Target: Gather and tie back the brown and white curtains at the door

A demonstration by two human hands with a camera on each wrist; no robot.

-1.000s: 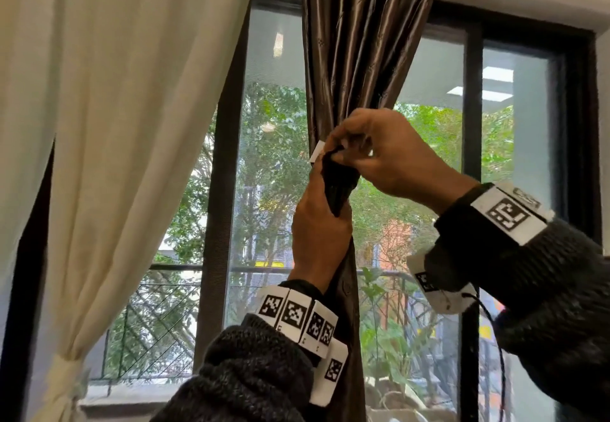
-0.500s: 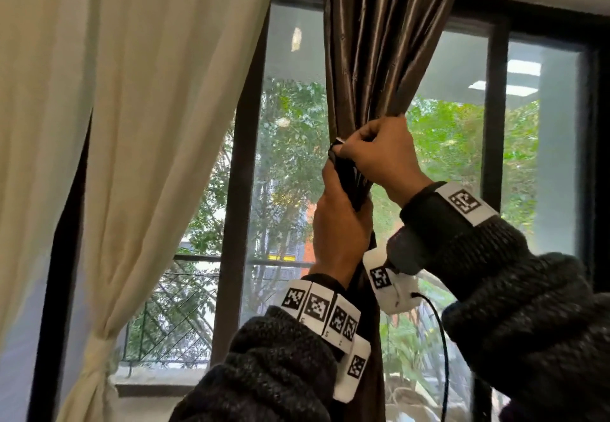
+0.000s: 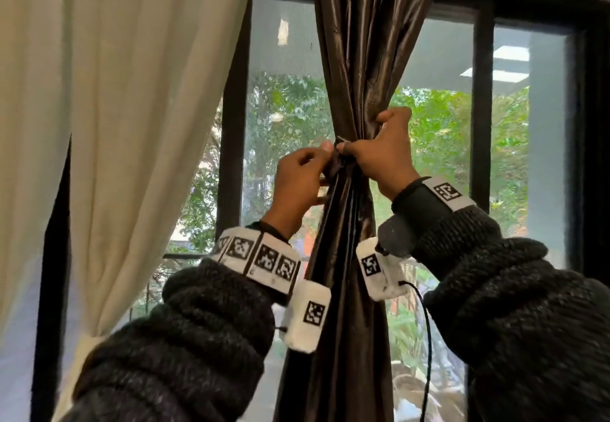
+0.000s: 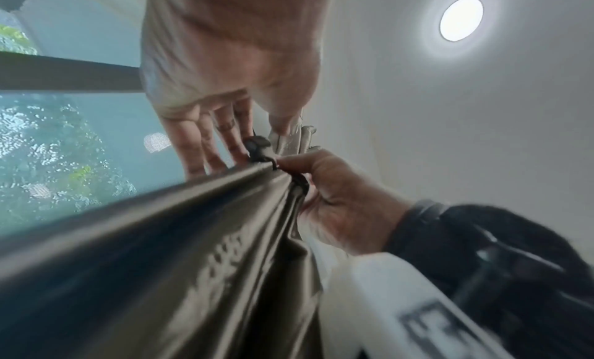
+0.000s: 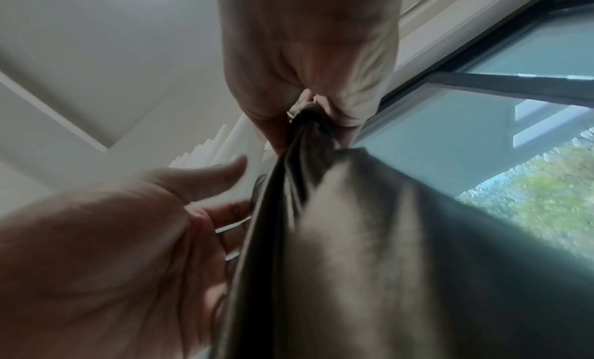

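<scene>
The brown satin curtain (image 3: 359, 58) hangs in the middle of the door, bunched into a narrow waist. A dark tie band (image 3: 336, 165) wraps that waist. My right hand (image 3: 383, 154) grips the gathered brown curtain (image 5: 321, 146) from the right, its thumb on the band. My left hand (image 3: 302, 180) is on the left side and pinches the loose end of the tie band (image 4: 259, 147) between thumb and fingertips, the other fingers (image 4: 205, 146) fairly straight. The white curtain (image 3: 115, 124) hangs at the left, cinched low down (image 3: 87, 347).
Behind the curtains stands a glass door with dark frame bars (image 3: 234, 157) and green trees outside. A black cable (image 3: 425, 339) hangs from my right wrist. A round ceiling light (image 4: 461, 19) glows overhead.
My left hand has let go of the curtain below the bunch and moved to its left, onto the tie band. The right hand has slid round to the right side of the bunch.
</scene>
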